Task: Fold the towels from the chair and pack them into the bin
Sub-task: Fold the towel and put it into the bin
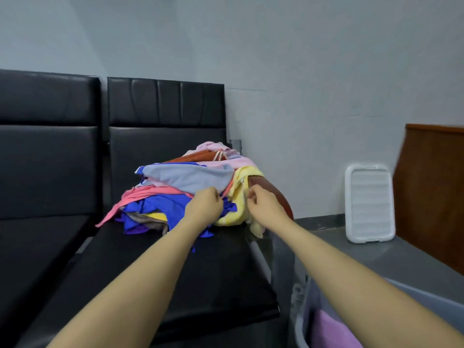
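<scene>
Reaching hands [204, 205] — jumbled towels [190, 179].

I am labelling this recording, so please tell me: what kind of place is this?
Probably a waiting area or plain indoor room: joined black padded seats stand against a bare wall, and a wooden panel is at the right.

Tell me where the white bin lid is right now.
In the head view the white lid stands upright against the wall at the right, on a grey ledge beside the wooden panel, right of the towel pile.
</scene>
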The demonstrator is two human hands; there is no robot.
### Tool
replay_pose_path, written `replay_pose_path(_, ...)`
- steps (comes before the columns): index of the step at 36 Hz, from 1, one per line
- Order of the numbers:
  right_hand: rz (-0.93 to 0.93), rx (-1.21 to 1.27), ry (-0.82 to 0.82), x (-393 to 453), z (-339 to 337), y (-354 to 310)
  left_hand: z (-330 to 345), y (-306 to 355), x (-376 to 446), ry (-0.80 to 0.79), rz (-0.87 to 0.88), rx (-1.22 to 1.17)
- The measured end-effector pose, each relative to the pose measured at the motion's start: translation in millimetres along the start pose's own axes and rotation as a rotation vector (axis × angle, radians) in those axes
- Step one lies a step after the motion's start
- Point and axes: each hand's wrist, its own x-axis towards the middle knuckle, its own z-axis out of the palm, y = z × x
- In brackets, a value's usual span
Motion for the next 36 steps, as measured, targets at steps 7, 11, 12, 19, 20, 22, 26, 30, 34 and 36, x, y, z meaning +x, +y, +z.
replay_pose_path(7,-0.072,0.033,-0.018,66.9,57.1,-8.6,1.0,-62.5,51.0,-0.001,-0.028,0.02)
replay_pose_path(11,-0.089,0.054,-0.019,111.1,85.5,-8.3,7.2,-88.5,87.7,0.014,-0.032,0.007)
replay_pose_path(12,-0.08,0.062,-0.023,122.0,91.9,-7.9,9.4,-93.2,97.5,0.022,-0.025,0.0)
replay_pose_path(19,-0.082,0.025,-0.082,191.2,128.8,-2.1,25.4,-114.5,159.2,0.019,0.047,0.063)
replay_pose_path(20,-0.065,0.007,-0.096,199.5,133.9,0.2,27.7,-116.8,166.3,0.019,0.063,0.081)
replay_pose_path(22,-0.028,-0.022,-0.14,211.3,143.3,5.6,31.7,-119.6,175.2,0.024,0.074,0.119)
replay_pose_path(26,-0.008,-0.125,-0.14,222.9,159.1,16.7,41.3,-129.6,186.4,0.015,0.088,0.185)
replay_pose_path(30,-0.186,-0.2,0.052,210.3,165.6,18.9,51.7,-136.3,186.5,0.01,0.11,0.2)
replay_pose_path(34,-0.349,-0.237,0.148,191.3,161.8,14.1,53.8,-132.8,178.5,0.11,0.127,0.324)
replay_pose_path(36,-0.393,-0.25,0.175,184.2,157.3,12.3,49.9,-131.6,172.1,0.129,0.125,0.408)
